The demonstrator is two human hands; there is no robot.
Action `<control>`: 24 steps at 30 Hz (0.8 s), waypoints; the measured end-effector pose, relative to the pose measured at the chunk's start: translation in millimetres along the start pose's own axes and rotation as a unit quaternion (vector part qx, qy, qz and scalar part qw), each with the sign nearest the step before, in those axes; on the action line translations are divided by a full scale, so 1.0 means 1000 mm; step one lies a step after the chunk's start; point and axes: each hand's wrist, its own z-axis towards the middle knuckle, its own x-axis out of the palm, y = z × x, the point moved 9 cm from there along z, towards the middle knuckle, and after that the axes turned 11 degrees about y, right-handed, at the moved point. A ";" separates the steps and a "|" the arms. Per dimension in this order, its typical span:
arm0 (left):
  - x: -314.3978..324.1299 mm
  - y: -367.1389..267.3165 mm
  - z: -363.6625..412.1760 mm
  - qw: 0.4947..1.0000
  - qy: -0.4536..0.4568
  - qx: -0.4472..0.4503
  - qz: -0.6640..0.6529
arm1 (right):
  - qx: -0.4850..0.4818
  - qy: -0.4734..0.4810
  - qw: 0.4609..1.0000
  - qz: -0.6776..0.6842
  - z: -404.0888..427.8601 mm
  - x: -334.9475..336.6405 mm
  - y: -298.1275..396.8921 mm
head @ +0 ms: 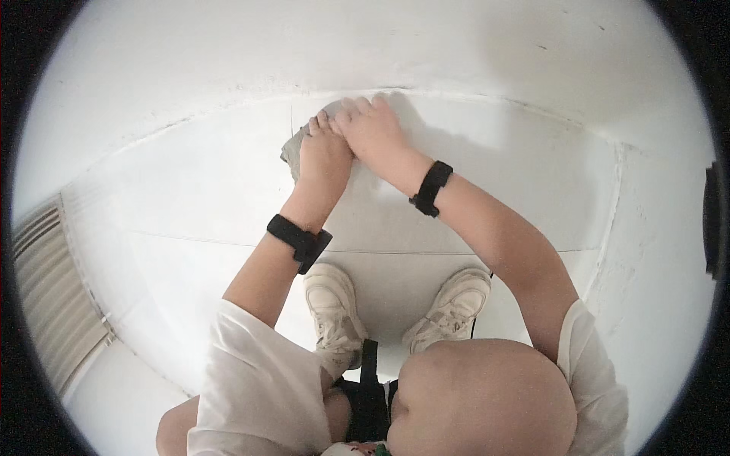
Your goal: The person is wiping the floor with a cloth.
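Note:
A grey cloth (293,149) lies bunched on the white tiled floor (228,188), close to the foot of the wall. Over it, my left hand (326,147) presses down with bent fingers, and the cloth sticks out on its left side. My right hand (373,126) rests against the left one, its fingers curled over the cloth's far right part near the wall. Most of the cloth is hidden beneath both hands. A black band (299,242) circles my left wrist, and another black band (432,188) is around the right.
The white wall (365,45) rises just beyond my hands; a side wall (650,228) stands on the right. At left is a ribbed, slatted panel (57,285). My shoes (331,302) are planted behind the hands, and my bent knee (485,393) is at lower right.

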 end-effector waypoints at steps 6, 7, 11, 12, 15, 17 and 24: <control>0.012 -0.017 -0.002 0.996 0.031 0.017 0.078 | 0.020 -0.018 0.999 0.017 -0.020 0.000 -0.001; 0.007 -0.017 -0.003 0.994 0.055 0.022 0.096 | 0.019 -0.017 1.000 0.018 -0.015 -0.001 -0.003; 0.012 0.010 0.020 0.999 -0.009 -0.034 -0.004 | 0.004 -0.048 0.998 0.027 0.008 -0.011 -0.010; 0.012 0.011 0.023 0.999 -0.006 -0.029 0.014 | -0.002 -0.059 0.998 0.020 0.010 -0.014 -0.009; 0.018 0.003 0.020 0.999 0.012 -0.024 0.033 | 0.006 -0.030 1.000 0.006 0.004 -0.005 -0.006; 0.022 -0.005 0.006 0.999 0.025 -0.018 0.032 | 0.002 -0.041 0.999 0.012 -0.012 -0.004 -0.001; 0.005 0.002 0.005 0.999 0.021 -0.005 0.041 | 0.016 -0.030 0.999 0.008 0.003 -0.010 -0.004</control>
